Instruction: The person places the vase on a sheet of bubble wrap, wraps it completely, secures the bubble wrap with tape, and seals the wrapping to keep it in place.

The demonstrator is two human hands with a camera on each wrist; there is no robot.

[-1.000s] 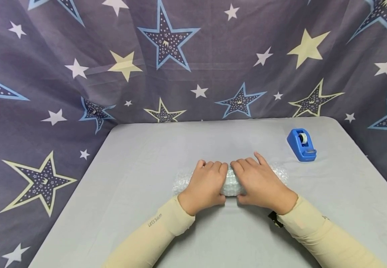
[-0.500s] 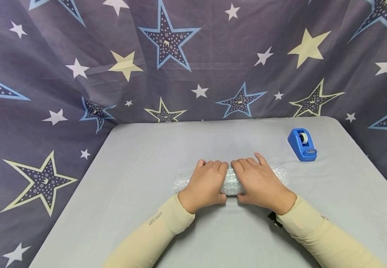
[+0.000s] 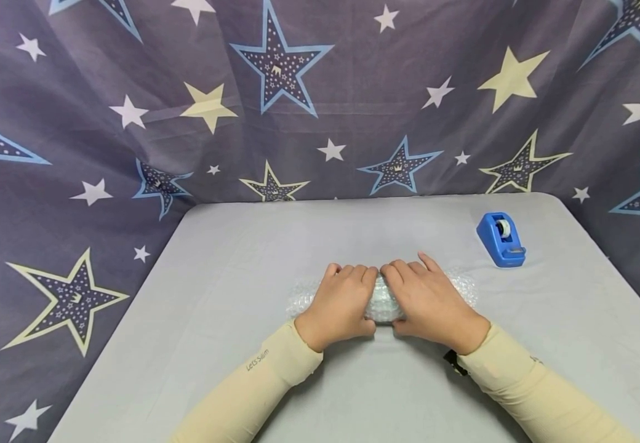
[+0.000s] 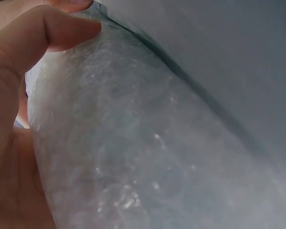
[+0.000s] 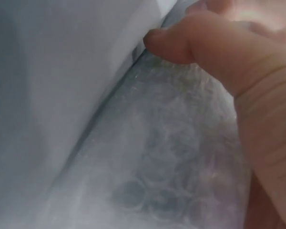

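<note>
A roll of clear bubble wrap lies crosswise on the table, its two ends showing beyond the hands. My left hand grips it left of the middle, fingers over the top and thumb along the near side. Close beside it, my right hand holds the roll the same way, one finger lifted a little. In the left wrist view the thumb presses on the bubble wrap. The right thumb touches the bubble wrap near its lower edge. Whatever lies inside the roll is hidden.
A blue tape dispenser with a roll of tape stands at the back right of the grey-covered table. Behind the table hangs a dark curtain printed with stars.
Both hands keep their grip on the bubble wrap. The lifted finger of the right hand has shifted very slightly left; otherwise the scene holds still.
</note>
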